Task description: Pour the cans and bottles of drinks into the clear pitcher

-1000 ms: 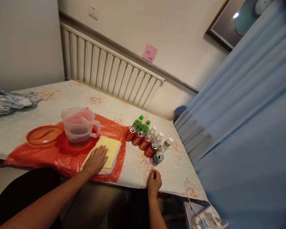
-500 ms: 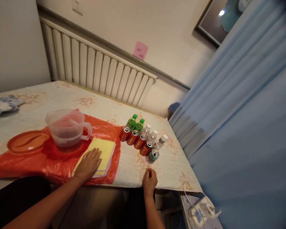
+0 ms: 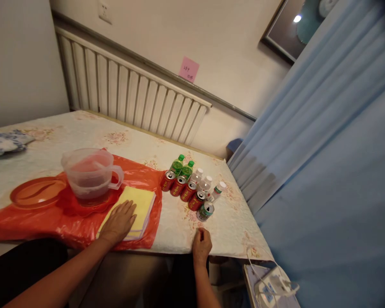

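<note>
My left hand (image 3: 121, 219) lies flat, fingers stretched out, on a folded yellow cloth (image 3: 143, 202) with pale layers beneath it. The cloth rests on a red plastic bag (image 3: 134, 170). At the table's front edge my right hand (image 3: 202, 244) rests with curled fingers and no object visible in it. Just beyond it stands a green can (image 3: 205, 211), apart from the fingers. A row of several opened red cans (image 3: 188, 192) runs back from there. Behind them are two green-capped bottles (image 3: 186, 170) and several white-capped clear bottles (image 3: 205, 184).
Left of the cloth, a clear plastic jug (image 3: 90, 173) holding some liquid stands on the red bag, beside an orange round lid (image 3: 37, 192). A blue-patterned cloth (image 3: 6, 142) lies far left. A blue curtain (image 3: 324, 149) hangs right; a power strip (image 3: 274, 286) sits below.
</note>
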A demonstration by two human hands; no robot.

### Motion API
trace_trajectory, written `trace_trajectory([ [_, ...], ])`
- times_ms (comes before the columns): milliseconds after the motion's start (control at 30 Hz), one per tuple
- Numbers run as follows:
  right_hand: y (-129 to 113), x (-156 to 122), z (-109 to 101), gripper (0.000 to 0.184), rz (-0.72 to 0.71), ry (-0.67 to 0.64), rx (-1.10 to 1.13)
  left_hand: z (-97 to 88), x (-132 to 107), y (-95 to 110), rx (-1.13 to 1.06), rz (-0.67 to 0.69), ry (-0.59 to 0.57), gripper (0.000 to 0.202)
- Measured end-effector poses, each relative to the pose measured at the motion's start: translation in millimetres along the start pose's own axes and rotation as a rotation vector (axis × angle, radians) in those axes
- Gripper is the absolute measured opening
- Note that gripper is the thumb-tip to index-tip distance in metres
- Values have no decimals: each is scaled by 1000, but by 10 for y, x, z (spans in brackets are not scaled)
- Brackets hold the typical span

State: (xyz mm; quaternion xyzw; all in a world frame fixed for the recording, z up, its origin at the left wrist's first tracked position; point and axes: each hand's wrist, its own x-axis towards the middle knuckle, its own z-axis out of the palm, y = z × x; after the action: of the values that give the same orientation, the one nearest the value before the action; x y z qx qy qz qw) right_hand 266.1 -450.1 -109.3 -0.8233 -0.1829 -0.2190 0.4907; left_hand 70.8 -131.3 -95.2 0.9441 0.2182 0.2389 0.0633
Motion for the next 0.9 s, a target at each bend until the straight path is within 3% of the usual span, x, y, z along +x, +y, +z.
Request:
trace_trajectory([
  [267, -47, 27, -23, 29, 72, -7, 33, 27, -11, -28, 6, 16, 24, 46],
  [400, -168, 46, 95, 26, 110, -57, 73, 5, 52, -43, -123, -3, 71, 38],
  [533, -533, 10, 340, 25, 99, -182, 142, -89, 145, 25, -225, -48, 89, 39],
  [633, -946, -19, 482, 48, 53, -305, 213, -211, 190, 134, -278, -145, 40, 55],
  [733, -1314, -12, 567, 67, -56, -417, 249, -326, 209, 236, -282, -239, -93, 66],
  [900, -1519, 8, 724, 81, -145, -551, 239, -369, 197, 290, -170, -322, -188, 74],
])
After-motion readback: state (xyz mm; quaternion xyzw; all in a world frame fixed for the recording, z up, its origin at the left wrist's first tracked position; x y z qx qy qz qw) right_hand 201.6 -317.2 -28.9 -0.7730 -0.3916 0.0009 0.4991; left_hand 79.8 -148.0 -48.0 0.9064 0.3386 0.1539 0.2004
